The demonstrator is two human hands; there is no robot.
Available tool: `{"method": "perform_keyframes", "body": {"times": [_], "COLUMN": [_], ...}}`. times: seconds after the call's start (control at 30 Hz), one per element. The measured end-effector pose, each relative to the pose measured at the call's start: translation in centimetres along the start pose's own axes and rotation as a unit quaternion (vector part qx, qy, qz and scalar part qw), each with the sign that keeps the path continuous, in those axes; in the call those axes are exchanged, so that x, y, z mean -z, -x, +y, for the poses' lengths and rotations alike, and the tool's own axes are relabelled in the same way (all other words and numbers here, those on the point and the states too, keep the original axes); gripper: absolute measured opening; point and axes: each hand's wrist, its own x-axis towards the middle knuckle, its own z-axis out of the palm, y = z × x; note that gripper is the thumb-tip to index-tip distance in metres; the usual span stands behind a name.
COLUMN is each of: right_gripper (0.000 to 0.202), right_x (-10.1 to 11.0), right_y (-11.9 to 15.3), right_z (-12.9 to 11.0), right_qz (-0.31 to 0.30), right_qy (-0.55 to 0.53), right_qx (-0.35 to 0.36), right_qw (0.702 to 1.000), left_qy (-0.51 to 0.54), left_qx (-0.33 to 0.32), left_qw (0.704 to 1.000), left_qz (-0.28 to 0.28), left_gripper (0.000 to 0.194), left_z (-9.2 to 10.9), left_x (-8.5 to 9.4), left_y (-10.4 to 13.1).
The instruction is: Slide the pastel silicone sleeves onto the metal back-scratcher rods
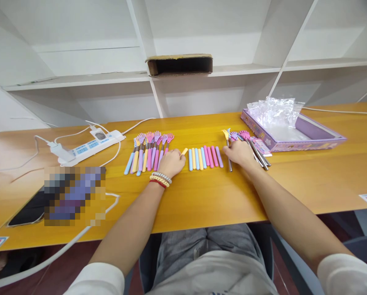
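My left hand (172,163), with beaded bands at the wrist, is closed around a yellow handle sleeve (184,151) whose end sticks out past the fingers. My right hand (241,153) pinches a back scratcher (225,134) with a yellow claw head and a bare metal rod. Between my hands lies a row of handle sleeves (201,159) in blue, yellow, pink and purple. Left of my left hand is a group of back scratchers with coloured handles (145,157). Bare-rod back scratchers (260,155) lie beside and partly under my right hand.
At the back right, a purple box tray (306,146) holds clear plastic bags (275,112). A white power strip (87,148) with plugs and cables is at the left, near a dark phone (28,209) and a blurred-out patch. A cardboard box (179,57) sits on the white shelf.
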Motion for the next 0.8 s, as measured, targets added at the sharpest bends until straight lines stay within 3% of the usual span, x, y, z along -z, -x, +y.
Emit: {"method": "perform_keyframes", "body": {"times": [0.1, 0.17, 0.37, 0.53, 0.63, 0.8], "right_gripper": [0.035, 0.031, 0.017, 0.017, 0.022, 0.026], "right_x": [0.2, 0.2, -0.5, -0.1, 0.4, 0.7], "right_y": [-0.1, -0.2, -0.2, 0.3, 0.7, 1.0], "right_z": [0.1, 0.2, -0.2, -0.5, -0.6, -0.7], "right_qz": [0.018, 0.027, -0.021, -0.067, -0.090, -0.119], "right_qy": [-0.106, -0.220, -0.533, -0.633, -0.660, -0.686], "right_qx": [0.007, 0.016, 0.008, 0.029, 0.025, 0.039], "right_qw": [0.994, 0.975, 0.846, 0.771, 0.746, 0.717], "left_qy": [0.017, 0.038, 0.162, 0.189, 0.195, 0.192], "left_qx": [0.006, -0.009, -0.147, -0.229, -0.257, -0.240], "left_qw": [1.000, 0.999, 0.975, 0.954, 0.946, 0.951], "left_qz": [0.012, 0.026, 0.045, 0.035, 0.032, 0.036], "left_gripper": [0.025, 0.024, 0.017, 0.026, 0.031, 0.034], "left_z": [-0.1, -0.2, 0.0, 0.2, 0.1, 0.4], "left_x": [-0.1, -0.2, -0.1, 0.0, 0.0, 0.2], "left_y": [0.0, 0.0, 0.1, 0.5, 0.7, 1.0]}}
